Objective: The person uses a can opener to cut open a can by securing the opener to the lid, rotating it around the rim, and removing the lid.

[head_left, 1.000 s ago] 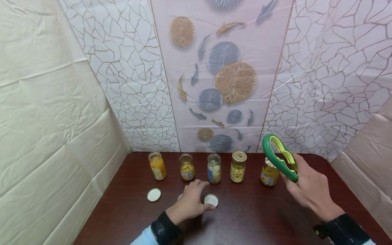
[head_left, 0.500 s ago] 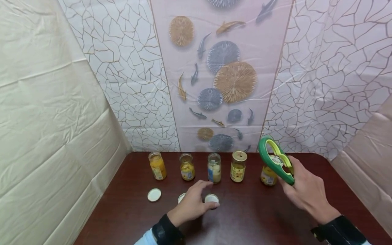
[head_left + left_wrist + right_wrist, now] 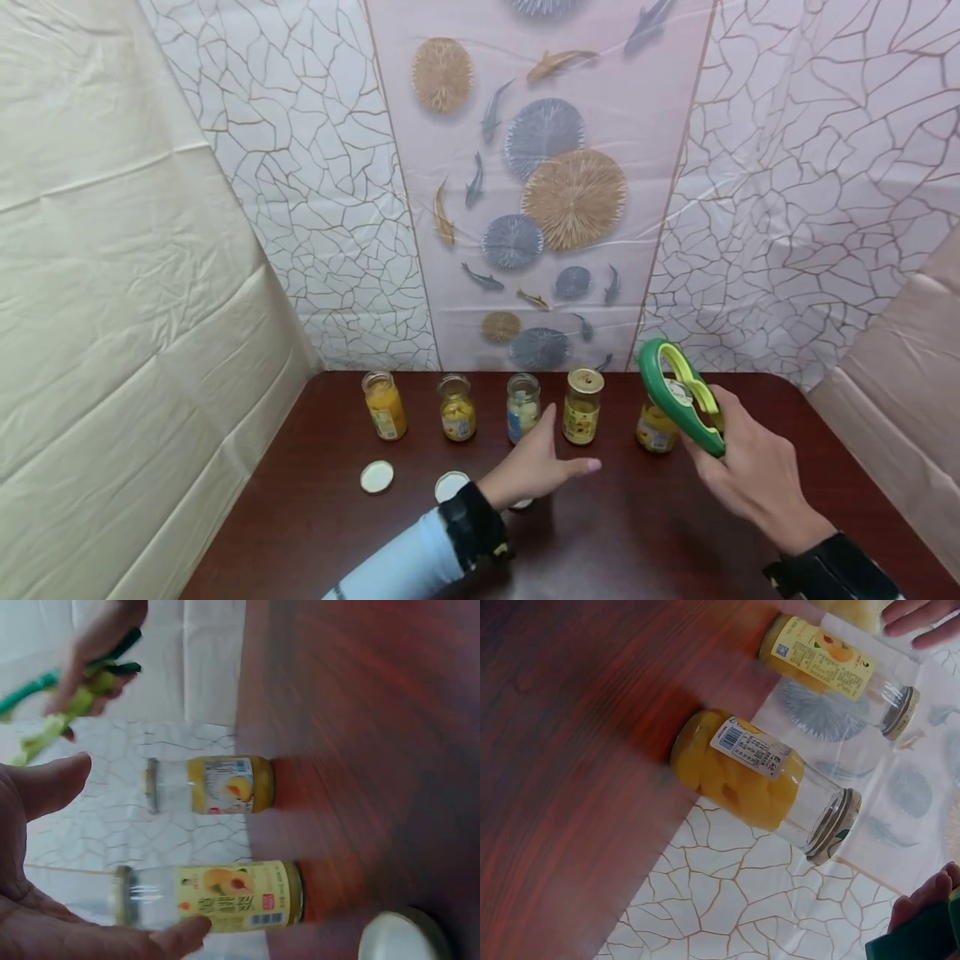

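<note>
My left hand is open, thumb and fingers spread, just left of a gold-lidded jar with a yellow fruit label. In the left wrist view a fingertip overlaps that jar's label. My right hand grips a green jar opener with a lime inner edge, held up in front of the rightmost jar. This jar, also lidded, holds yellow fruit pieces. The opener partly hides its lid in the head view.
Three lidless jars stand at the left: one orange-filled, one with yellow pieces, one with pale contents. Loose lids lie before them: a left lid, a middle lid, and a lid mostly hidden under my left hand.
My left hand has left its place around the right loose lid and moved right and forward toward the gold-lidded jar. The jar opener has shifted slightly left and down.
</note>
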`<state>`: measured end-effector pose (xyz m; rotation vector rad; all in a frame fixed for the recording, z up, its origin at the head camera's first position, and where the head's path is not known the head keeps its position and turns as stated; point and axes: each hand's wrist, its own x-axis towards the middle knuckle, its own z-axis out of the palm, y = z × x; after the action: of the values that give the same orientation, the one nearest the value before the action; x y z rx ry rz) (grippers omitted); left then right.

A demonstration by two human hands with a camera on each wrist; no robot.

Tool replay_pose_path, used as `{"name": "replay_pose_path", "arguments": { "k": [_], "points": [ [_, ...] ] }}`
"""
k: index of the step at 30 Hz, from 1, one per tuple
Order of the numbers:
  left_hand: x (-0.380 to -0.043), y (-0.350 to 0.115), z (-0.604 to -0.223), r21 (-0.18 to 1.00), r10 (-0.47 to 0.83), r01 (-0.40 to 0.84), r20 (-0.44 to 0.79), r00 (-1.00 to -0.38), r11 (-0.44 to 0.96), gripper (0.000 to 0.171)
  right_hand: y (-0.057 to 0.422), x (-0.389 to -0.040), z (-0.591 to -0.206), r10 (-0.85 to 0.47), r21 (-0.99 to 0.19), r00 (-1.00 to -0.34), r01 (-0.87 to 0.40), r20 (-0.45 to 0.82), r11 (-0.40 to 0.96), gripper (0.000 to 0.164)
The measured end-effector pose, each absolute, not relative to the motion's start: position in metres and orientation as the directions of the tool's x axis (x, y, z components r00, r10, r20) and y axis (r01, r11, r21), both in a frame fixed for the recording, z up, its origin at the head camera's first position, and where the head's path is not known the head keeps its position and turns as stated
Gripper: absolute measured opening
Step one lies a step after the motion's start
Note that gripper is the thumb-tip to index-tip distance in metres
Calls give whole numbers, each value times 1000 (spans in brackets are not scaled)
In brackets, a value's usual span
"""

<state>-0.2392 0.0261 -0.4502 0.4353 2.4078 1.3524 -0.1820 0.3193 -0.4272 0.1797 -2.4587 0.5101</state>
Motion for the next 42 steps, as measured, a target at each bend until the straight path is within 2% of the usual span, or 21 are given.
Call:
{"name": "replay_pose_path", "arguments": {
  "k": [4,10,14,20,24,28,35,42],
  "points": [
    [-262,50,-460,864,358,43,-162,-920,502,118,321,-179,-427,15,-335,-811,-225,584,915,65],
    [-292,73,-477,892,279,-10,-152,-948,451,114,321,-176,-426,29,-344,-811,-216,585,914,64],
    [-304,83,-485,901,245,18,-99,-965,434,102,320,-176,-426,24,-333,-805,-217,593,918,64],
    [-309,92,-489,912,231,97,2,-973,399,71,319,-177,-428,34,-347,-805,-217,593,912,62],
    [-308,94,-489,920,221,101,16,-975,378,57,319,-178,-430,31,-358,-811,-223,584,907,63],
    [-306,92,-491,937,230,95,17,-973,336,53,318,-178,-430,37,-368,-813,-222,582,903,64],
    [-282,72,-482,949,295,53,-43,-954,310,69,317,-179,-430,36,-374,-812,-228,582,899,63],
    [-245,40,-454,945,443,145,1,-896,292,65,315,-180,-429,27,-372,-796,-252,605,893,64]
  ]
}}
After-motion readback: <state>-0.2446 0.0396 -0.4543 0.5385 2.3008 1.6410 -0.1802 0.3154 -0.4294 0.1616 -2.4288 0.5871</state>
